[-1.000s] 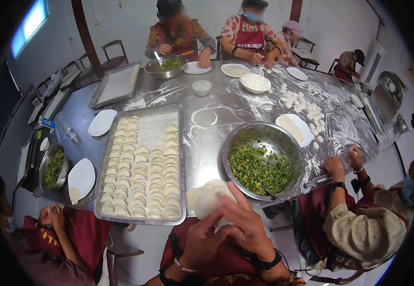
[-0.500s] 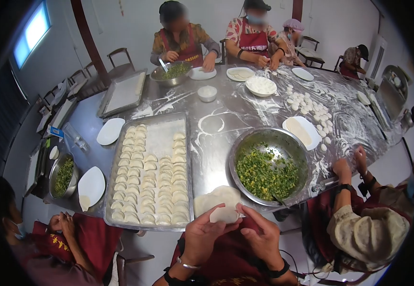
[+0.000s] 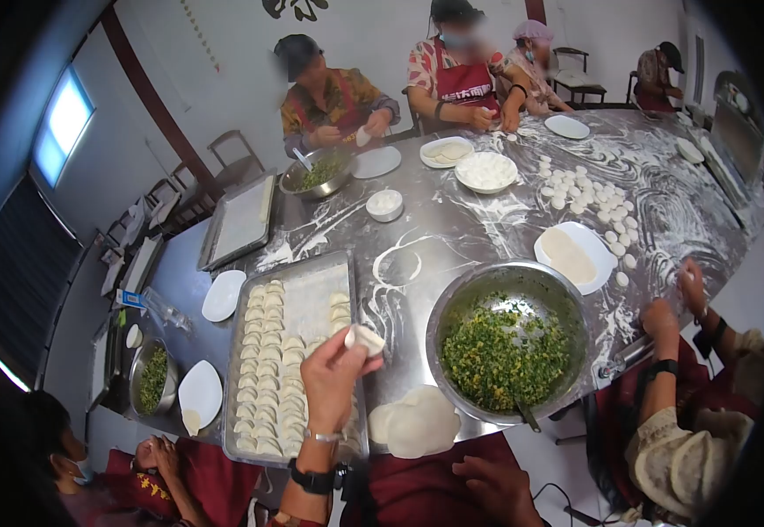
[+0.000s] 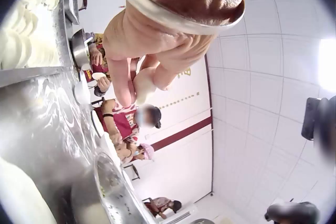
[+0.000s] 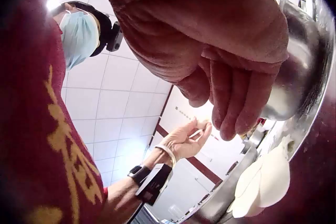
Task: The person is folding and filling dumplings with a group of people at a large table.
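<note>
Communal food-preparation room, as shown by the floured metal table [image 3: 406, 303], the near-left tray [image 3: 311, 292] of dumplings [image 3: 266, 395], and the matching red aprons [image 3: 465, 85].

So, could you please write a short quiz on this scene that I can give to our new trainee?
1. Open question: What is the camera wearer's left hand pinching?

2. True or false: The wearer's right hand is holding nothing.

3. Fill in the blank: In the head view, the stacked dough wrappers lie between the dumpling tray and the large ____.

Key:
1. A folded piece of white dough.
2. True; the right wrist view shows its fingers loosely bent with nothing in them.
3. Metal bowl, which holds chopped green filling.
</note>
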`<action>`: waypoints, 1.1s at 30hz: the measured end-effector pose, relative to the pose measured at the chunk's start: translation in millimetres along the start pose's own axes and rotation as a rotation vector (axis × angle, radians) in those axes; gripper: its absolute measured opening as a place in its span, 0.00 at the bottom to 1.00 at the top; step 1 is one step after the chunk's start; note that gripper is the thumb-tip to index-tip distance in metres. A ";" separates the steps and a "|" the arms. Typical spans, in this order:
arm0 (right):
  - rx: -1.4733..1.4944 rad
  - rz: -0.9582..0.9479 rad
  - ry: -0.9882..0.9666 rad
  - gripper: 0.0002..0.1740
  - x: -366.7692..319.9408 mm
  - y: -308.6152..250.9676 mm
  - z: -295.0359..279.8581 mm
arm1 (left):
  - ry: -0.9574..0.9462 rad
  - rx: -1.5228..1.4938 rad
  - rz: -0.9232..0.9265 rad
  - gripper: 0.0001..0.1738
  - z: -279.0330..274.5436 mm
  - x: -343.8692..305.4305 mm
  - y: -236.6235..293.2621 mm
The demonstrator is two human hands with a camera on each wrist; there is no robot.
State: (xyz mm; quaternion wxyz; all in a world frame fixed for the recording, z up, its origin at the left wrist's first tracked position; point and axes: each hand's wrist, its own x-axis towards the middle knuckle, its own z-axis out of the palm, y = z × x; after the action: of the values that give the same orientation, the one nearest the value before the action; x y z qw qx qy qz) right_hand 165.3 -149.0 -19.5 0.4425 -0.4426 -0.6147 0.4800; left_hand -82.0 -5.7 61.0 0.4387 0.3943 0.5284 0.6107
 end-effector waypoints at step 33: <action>0.053 0.263 0.157 0.11 2.4 52.4 -42.8 | -0.872 1.442 -0.218 0.09 14.4 164.8 -82.7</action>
State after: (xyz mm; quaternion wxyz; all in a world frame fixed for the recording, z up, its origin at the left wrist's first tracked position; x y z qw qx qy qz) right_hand 212.5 -130.5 -64.3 0.4342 -0.5437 -0.5018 0.5139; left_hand -108.6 160.3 -16.2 0.3010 0.7244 0.6068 -0.1279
